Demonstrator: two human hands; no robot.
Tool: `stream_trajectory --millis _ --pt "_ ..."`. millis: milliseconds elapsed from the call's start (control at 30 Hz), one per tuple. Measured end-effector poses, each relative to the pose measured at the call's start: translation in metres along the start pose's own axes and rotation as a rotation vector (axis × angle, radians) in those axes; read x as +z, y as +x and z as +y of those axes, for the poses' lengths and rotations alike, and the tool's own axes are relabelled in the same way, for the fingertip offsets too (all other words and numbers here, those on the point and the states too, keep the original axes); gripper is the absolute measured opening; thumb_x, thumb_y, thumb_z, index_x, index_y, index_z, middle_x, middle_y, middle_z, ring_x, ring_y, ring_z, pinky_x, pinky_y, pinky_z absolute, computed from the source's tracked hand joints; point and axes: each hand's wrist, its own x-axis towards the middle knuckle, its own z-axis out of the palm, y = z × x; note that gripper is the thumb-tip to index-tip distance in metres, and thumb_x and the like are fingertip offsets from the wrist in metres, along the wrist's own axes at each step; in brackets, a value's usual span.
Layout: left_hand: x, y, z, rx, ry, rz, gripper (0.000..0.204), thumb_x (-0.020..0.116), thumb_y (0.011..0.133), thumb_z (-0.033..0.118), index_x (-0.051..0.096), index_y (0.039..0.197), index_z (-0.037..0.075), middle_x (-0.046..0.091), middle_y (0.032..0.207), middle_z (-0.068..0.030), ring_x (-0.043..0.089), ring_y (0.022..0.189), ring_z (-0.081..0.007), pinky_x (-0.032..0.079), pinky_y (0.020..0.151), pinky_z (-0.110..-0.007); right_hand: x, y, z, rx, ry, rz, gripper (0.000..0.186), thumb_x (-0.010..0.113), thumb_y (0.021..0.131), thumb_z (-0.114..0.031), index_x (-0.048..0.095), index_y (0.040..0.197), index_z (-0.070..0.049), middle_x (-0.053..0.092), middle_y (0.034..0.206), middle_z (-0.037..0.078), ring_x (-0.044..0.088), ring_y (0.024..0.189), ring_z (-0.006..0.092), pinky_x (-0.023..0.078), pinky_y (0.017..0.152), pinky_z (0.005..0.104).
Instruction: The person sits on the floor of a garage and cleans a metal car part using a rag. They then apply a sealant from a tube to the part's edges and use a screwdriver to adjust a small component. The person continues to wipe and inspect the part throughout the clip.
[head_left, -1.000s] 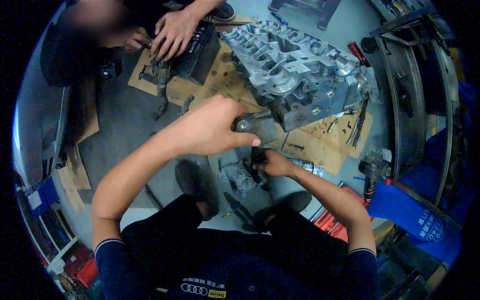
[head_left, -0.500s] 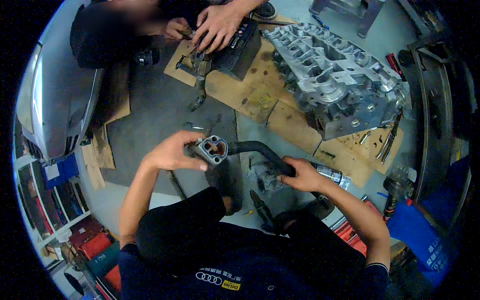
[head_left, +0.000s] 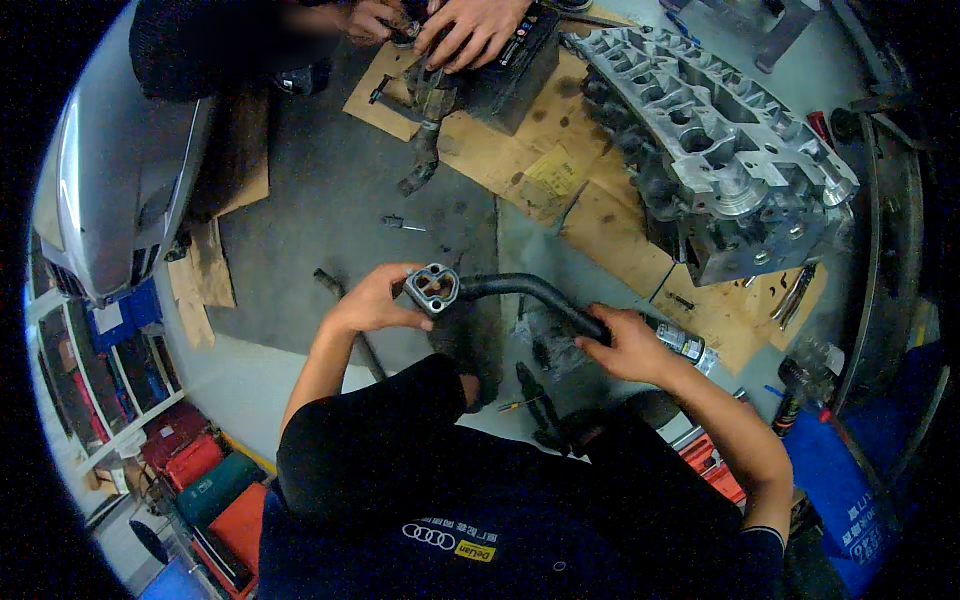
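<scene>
Vs. 1 s ago, the L hand [head_left: 372,302] has come away from the near end of the alu casting [head_left: 720,155], which it overlapped in view; it's now well apart, off the casting's L & nearer the wearer. R hand [head_left: 628,345] is approx. where it was, on the casting's near side. L: thumb & fingers spread around the side of a metal housing [head_left: 434,290], ported face turned up; R: fingers wrapped round the blk hose [head_left: 535,288], which runs in a curve btwn the two hands. So the whole pc. hangs L of & nearer than the casting, w/ a spray can [head_left: 680,341] just past the R hand, on the casting's near side. Handling (my guess): light enough for 1 hand, but wt. prob. sits at the housing end, so support there 1st. Hose looks fairly stiff, b/c it keeps its bend; can't tell if rubber or rigid pipe. Surface may be greasy, given brownish deposits in the ports. Flat rim prob. the bit to protect: grip the housing by its side walls, thumb off the face & bolt holes, 2nd hand mid-hose, no twisting at the joint.
</scene>
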Motion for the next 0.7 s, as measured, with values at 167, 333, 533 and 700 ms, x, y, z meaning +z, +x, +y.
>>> stream_trajectory --millis 167,333,533,700 --pt "-0.003 0.005 0.002 -0.003 0.064 -0.049 0.063 0.093 0.067 0.006 0.067 0.125 0.001 0.071 0.114 -0.0024 0.061 0.109 -0.0141 0.044 0.106 -0.032 0.001 -0.004 0.009 -0.047 -0.003 0.045 0.048 0.068 0.094 -0.036 0.064 0.124 0.001 0.07 0.103 0.028 0.068 0.097 0.046 0.055 0.085 0.0526" --pt "0.0 0.01 0.005 -0.16 0.111 -0.071 0.056 0.09 0.073 0.008 0.066 0.123 0.001 0.071 0.111 -0.002 0.061 0.103 -0.0131 0.049 0.098 -0.032 0.005 -0.008 0.021 -0.111 0.009 0.111 0.033 0.074 0.09 -0.026 0.064 0.104 0.002 0.061 0.075 0.024 0.062 0.069 0.0377 0.046 0.064 0.0463" --pt "0.018 0.017 0.012 -0.155 0.047 -0.023 0.049 0.085 0.082 0.011 0.063 0.124 0.001 0.069 0.102 -0.0014 0.061 0.095 -0.0111 0.051 0.085 -0.03 0.007 -0.01 0.035 -0.078 -0.006 0.036 0.039 0.074 0.089 -0.029 0.065 0.108 0.004 0.064 0.081 0.028 0.065 0.078 0.0434 0.049 0.071 0.0481" --pt "0.027 0.025 0.003 -0.169 -0.032 -0.001 0.042 0.081 0.087 0.018 0.063 0.121 0.002 0.065 0.093 0.0003 0.058 0.082 -0.01 0.05 0.071 -0.027 0.009 -0.013 0.039 -0.072 0.001 -0.01 0.042 0.073 0.09 -0.032 0.065 0.111 0.004 0.066 0.084 0.028 0.066 0.082 0.0437 0.051 0.074 0.0477"
